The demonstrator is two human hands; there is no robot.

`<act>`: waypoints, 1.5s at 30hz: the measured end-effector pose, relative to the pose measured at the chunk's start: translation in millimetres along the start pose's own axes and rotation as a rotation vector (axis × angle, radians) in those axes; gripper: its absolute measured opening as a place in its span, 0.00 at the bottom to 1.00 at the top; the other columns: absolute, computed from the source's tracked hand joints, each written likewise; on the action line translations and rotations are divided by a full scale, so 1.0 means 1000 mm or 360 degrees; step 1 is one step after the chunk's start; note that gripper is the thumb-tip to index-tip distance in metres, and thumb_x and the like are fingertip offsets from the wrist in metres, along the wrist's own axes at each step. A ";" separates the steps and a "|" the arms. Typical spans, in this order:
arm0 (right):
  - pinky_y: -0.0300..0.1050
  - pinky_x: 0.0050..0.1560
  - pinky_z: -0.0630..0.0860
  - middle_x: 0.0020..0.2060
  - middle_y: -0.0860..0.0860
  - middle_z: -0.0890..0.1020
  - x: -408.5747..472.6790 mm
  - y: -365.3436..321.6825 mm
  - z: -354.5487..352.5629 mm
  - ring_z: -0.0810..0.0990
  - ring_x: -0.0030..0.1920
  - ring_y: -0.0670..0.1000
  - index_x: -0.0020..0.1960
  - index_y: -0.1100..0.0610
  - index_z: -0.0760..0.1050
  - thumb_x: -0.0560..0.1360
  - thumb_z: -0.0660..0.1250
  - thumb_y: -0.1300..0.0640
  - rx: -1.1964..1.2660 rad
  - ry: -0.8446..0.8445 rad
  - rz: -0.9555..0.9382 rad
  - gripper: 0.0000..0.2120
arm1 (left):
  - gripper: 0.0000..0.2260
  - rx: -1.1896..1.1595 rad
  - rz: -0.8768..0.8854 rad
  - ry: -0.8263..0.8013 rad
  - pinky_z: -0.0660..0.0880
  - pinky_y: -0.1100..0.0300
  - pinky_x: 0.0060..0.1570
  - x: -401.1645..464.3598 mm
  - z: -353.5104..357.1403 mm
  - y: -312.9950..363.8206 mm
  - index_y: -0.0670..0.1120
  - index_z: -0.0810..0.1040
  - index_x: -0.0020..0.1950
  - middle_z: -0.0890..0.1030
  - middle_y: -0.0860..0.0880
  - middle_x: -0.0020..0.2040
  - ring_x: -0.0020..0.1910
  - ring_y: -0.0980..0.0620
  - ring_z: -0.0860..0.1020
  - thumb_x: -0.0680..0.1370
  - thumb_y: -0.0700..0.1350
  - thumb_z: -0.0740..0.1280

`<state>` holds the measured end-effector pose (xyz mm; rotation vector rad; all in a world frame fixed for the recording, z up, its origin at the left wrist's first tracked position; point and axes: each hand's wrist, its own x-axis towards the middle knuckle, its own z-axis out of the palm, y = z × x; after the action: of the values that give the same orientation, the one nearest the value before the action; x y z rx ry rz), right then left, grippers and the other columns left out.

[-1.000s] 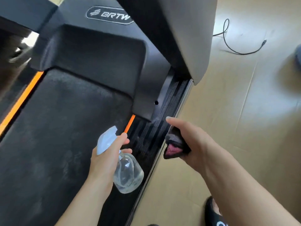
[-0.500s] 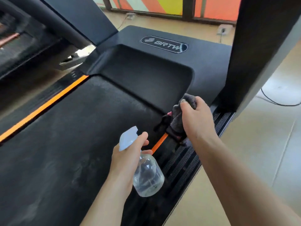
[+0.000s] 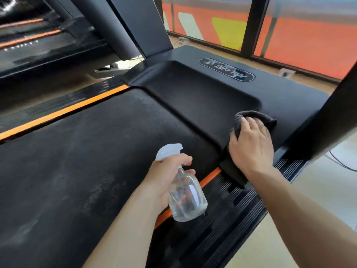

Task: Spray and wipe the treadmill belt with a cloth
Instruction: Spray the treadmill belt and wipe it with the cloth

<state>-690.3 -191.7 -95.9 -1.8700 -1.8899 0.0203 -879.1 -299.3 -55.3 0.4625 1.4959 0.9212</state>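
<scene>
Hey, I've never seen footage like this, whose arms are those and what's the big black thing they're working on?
The camera sits on a person's head, looking down, so the arms are the wearer's own. The black thing is a treadmill; the wide dark surface is its belt, edged by orange strips. The left hand holds a clear spray bottle over the belt's right edge. The right hand presses a dark cloth on the motor cover at the belt's front.

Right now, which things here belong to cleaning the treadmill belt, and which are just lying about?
For the job: spray bottle in the left hand; dark cloth under the right hand; treadmill belt.
Lying about: neighbouring treadmill; white socket box by the window.
</scene>
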 end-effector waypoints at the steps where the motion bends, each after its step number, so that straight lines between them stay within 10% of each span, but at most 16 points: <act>1: 0.52 0.77 0.56 0.71 0.55 0.72 0.002 0.002 0.001 0.63 0.75 0.55 0.71 0.59 0.70 0.81 0.55 0.48 -0.0038 -0.0006 -0.0026 0.23 | 0.09 0.0004 0.0003 -0.0020 0.84 0.50 0.46 0.003 0.002 0.001 0.44 0.82 0.53 0.87 0.47 0.43 0.40 0.51 0.87 0.75 0.45 0.76; 6: 0.52 0.77 0.56 0.71 0.54 0.73 0.003 0.000 0.002 0.63 0.75 0.55 0.71 0.57 0.70 0.81 0.53 0.46 -0.0089 -0.0023 -0.0015 0.23 | 0.10 0.0216 -0.0016 -0.0065 0.83 0.54 0.45 0.011 0.007 0.004 0.43 0.80 0.42 0.85 0.46 0.36 0.34 0.51 0.86 0.75 0.49 0.74; 15: 0.50 0.79 0.53 0.74 0.55 0.70 0.000 0.002 -0.003 0.61 0.77 0.55 0.74 0.57 0.67 0.82 0.54 0.47 -0.0077 -0.0052 -0.0038 0.25 | 0.11 0.0336 0.0093 0.0119 0.81 0.63 0.28 -0.001 -0.001 0.009 0.38 0.84 0.51 0.88 0.41 0.49 0.34 0.53 0.87 0.77 0.46 0.75; 20: 0.52 0.77 0.56 0.70 0.56 0.74 0.000 0.003 0.002 0.65 0.74 0.57 0.69 0.58 0.72 0.81 0.56 0.49 -0.0139 0.0003 -0.0096 0.21 | 0.10 0.0483 0.0172 0.0256 0.86 0.53 0.50 -0.003 -0.009 0.009 0.39 0.85 0.46 0.89 0.43 0.44 0.43 0.47 0.89 0.75 0.47 0.75; 22: 0.51 0.76 0.59 0.66 0.55 0.77 0.000 0.003 0.002 0.69 0.72 0.56 0.65 0.57 0.75 0.80 0.55 0.48 -0.0193 -0.0024 -0.0145 0.20 | 0.09 0.0453 0.0171 0.0233 0.85 0.58 0.42 -0.007 -0.016 0.008 0.39 0.84 0.46 0.88 0.43 0.48 0.42 0.48 0.89 0.76 0.45 0.75; 25: 0.48 0.70 0.64 0.57 0.51 0.82 -0.007 -0.012 0.005 0.76 0.63 0.53 0.56 0.53 0.78 0.78 0.51 0.45 -0.0330 -0.0180 -0.0399 0.21 | 0.10 0.0497 0.0152 0.0184 0.83 0.61 0.36 -0.016 -0.028 0.005 0.40 0.83 0.48 0.87 0.44 0.50 0.38 0.51 0.88 0.76 0.46 0.75; 28: 0.47 0.73 0.59 0.68 0.51 0.77 -0.031 -0.044 0.024 0.71 0.70 0.51 0.68 0.53 0.74 0.81 0.47 0.43 -0.0383 -0.0587 -0.0626 0.26 | 0.10 0.0511 0.0216 0.0231 0.80 0.64 0.29 -0.024 -0.039 0.005 0.42 0.84 0.52 0.87 0.46 0.47 0.34 0.55 0.87 0.76 0.48 0.75; 39: 0.46 0.78 0.49 0.77 0.52 0.64 -0.103 -0.070 0.001 0.58 0.78 0.51 0.77 0.56 0.64 0.73 0.31 0.41 -0.0173 -0.0963 -0.1072 0.42 | 0.06 0.0435 0.0449 0.0523 0.83 0.49 0.52 -0.026 -0.064 0.002 0.47 0.84 0.49 0.87 0.50 0.48 0.36 0.54 0.87 0.76 0.48 0.75; 45: 0.51 0.78 0.54 0.74 0.60 0.67 -0.034 -0.059 0.028 0.65 0.75 0.57 0.75 0.64 0.63 0.83 0.46 0.47 -0.0533 -0.0758 -0.0516 0.28 | 0.14 0.0558 0.0476 0.0509 0.82 0.52 0.51 -0.023 -0.063 -0.002 0.40 0.83 0.55 0.87 0.44 0.50 0.34 0.57 0.87 0.75 0.49 0.74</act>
<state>-756.9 -218.8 -112.1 -1.8553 -2.6487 0.0491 -935.5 -335.4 -46.8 0.8419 1.9288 1.0002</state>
